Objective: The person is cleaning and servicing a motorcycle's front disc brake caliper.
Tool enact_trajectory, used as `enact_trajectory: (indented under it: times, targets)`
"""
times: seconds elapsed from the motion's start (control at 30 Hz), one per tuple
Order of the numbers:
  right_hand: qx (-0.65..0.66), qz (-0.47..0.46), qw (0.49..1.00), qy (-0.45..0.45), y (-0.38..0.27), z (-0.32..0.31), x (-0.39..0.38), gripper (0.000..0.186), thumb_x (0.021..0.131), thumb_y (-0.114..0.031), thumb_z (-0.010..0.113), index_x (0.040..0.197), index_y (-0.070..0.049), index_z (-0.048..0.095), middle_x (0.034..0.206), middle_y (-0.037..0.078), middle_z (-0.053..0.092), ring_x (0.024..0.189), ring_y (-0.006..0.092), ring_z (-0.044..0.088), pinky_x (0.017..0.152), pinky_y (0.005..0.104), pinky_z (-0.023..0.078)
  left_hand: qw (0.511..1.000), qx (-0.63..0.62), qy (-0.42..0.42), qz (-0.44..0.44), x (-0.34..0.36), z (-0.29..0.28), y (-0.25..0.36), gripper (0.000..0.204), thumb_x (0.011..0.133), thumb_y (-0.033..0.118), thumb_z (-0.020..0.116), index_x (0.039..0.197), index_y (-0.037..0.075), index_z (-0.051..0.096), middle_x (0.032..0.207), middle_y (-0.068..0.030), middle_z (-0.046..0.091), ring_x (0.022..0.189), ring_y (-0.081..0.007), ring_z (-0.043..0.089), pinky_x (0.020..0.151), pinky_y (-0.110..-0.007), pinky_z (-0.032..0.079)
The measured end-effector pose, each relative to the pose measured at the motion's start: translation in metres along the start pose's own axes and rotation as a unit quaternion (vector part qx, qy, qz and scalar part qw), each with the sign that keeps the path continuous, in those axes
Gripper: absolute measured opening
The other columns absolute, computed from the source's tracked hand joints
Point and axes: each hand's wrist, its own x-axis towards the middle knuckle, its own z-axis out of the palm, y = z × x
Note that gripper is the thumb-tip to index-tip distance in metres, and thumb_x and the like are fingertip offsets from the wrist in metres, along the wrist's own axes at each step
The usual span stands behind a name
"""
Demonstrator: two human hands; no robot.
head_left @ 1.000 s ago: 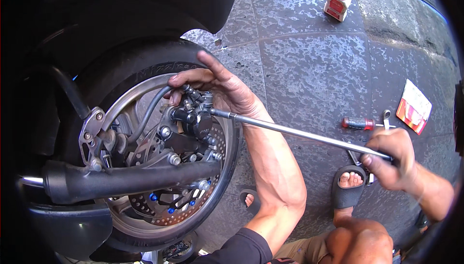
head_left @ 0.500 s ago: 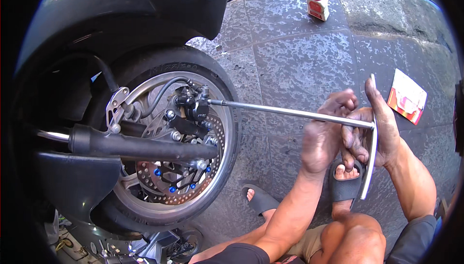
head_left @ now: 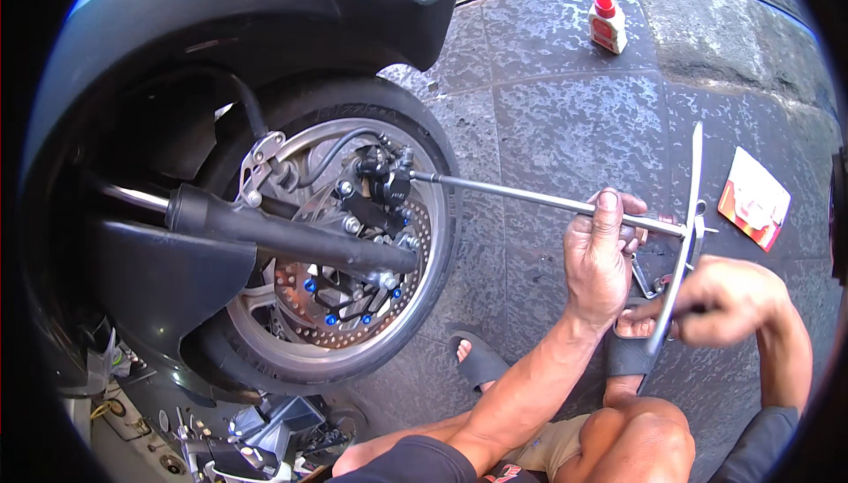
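A long T-handle wrench (head_left: 512, 192) runs from the black brake caliper (head_left: 386, 184) on the wheel across to my hands. My left hand (head_left: 601, 262) is closed around its shaft, with the thumb up, short of the crossbar. My right hand (head_left: 729, 302) is at the lower half of the crossbar (head_left: 692, 182). One of its fingers reaches behind the bar; the others are smeared by motion, so its grip is unclear. The far tip of the wrench meets the caliper's outer side, where a bolt head cannot be made out. Below lies the drilled brake disc (head_left: 300, 311).
A dark fork leg (head_left: 291, 243) crosses the wheel, ringed by a black tyre (head_left: 442, 143). A white bottle with a red nozzle (head_left: 608, 28) stands on the paving, and a red-and-white card (head_left: 753, 200) lies at right. Small metal tools (head_left: 649, 281) lie behind the crossbar.
My left hand has closed around the wrench shaft. My right hand has moved down from the handle's middle to its lower half. The crossbar has tilted slightly, and the view has shifted.
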Motion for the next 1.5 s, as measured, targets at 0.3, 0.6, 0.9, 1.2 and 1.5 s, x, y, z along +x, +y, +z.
enact_trajectory:
  times: [0.3,0.6,0.9,1.2,1.5]
  targets:
    - [-0.024,-0.013,1.000,-0.013,-0.022,-0.005,0.002,0.055,0.068,-0.004,0.060,0.122,-0.005,0.070,0.074,0.014,0.071,0.056,0.0223,0.066,0.057,0.0329,0.052,1.000,0.001,0.023,0.006,-0.005,-0.006,0.008,0.040,0.105,0.033,0.050,0.091,-0.001,0.065,0.063,0.0033,0.043,0.060,-0.0080,0.044,0.064,-0.027,0.045]
    - [-0.106,0.000,0.994,-0.040,0.000,0.001,0.007,0.049,0.073,-0.005,0.061,0.121,-0.008,0.070,0.093,0.021,0.072,0.077,0.0319,0.072,0.073,0.0380,0.056,1.000,-0.015,0.017,0.010,-0.001,-0.005,0.008,0.039,0.105,0.033,0.052,0.090,-0.001,0.064,0.063,0.0037,0.043,0.061,-0.0085,0.045,0.065,-0.026,0.046]
    - [-0.156,0.086,0.981,0.078,0.000,-0.001,0.017,0.045,0.074,-0.003,0.063,0.118,-0.003,0.070,0.095,0.021,0.073,0.090,0.0312,0.072,0.080,0.0378,0.056,0.999,-0.016,0.030,0.020,-0.003,-0.003,0.014,0.037,0.105,0.033,0.051,0.093,0.000,0.063,0.065,0.0046,0.043,0.062,-0.0071,0.044,0.064,-0.024,0.043]
    - [-0.115,0.139,0.934,0.308,-0.019,0.010,0.018,0.057,0.077,0.000,0.058,0.134,0.000,0.059,0.081,0.014,0.068,0.070,0.0235,0.064,0.071,0.0314,0.050,0.999,0.012,0.028,0.017,-0.001,-0.006,0.016,0.038,0.105,0.034,0.051,0.092,0.000,0.064,0.065,0.0042,0.045,0.063,-0.0061,0.044,0.065,-0.025,0.044]
    - [0.256,0.058,0.895,0.360,0.017,0.025,0.028,0.066,0.105,-0.047,0.044,0.067,0.000,0.070,0.048,0.002,0.055,0.039,0.0076,0.046,0.040,0.0238,0.035,1.000,-0.002,0.025,-0.015,0.006,0.001,0.001,0.039,0.105,0.033,0.049,0.095,-0.002,0.064,0.063,0.0021,0.047,0.064,-0.0101,0.049,0.067,-0.028,0.046]
